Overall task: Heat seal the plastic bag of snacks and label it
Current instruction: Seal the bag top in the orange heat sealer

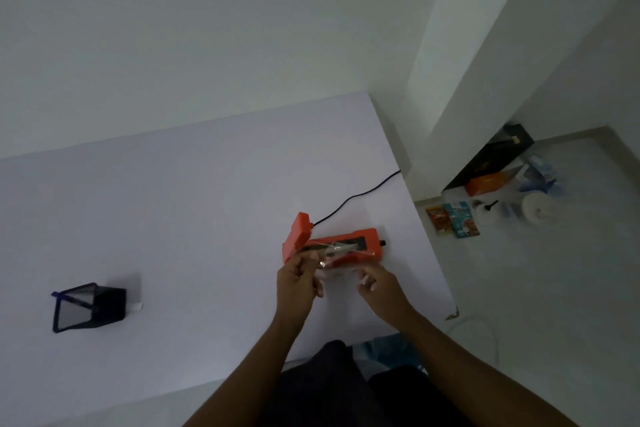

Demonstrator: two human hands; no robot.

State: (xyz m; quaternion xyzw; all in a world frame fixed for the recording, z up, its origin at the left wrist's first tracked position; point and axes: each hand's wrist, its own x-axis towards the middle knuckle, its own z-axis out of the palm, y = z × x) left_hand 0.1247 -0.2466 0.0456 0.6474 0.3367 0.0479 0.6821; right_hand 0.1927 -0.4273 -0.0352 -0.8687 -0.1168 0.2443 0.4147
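Bare forearms, hands (299,282); seemingly dark trousers (329,388).

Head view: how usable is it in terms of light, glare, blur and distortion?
Head view: dim and bluish; wide-angle bending at the table edges; a small glare spot on the plastic bag over the orange sealer; both hands slightly soft; floor clutter at right blurred.

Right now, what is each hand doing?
Left hand: pinching the plastic bag over the orange sealer.
Right hand: at the bag's other edge; grip cannot be told.
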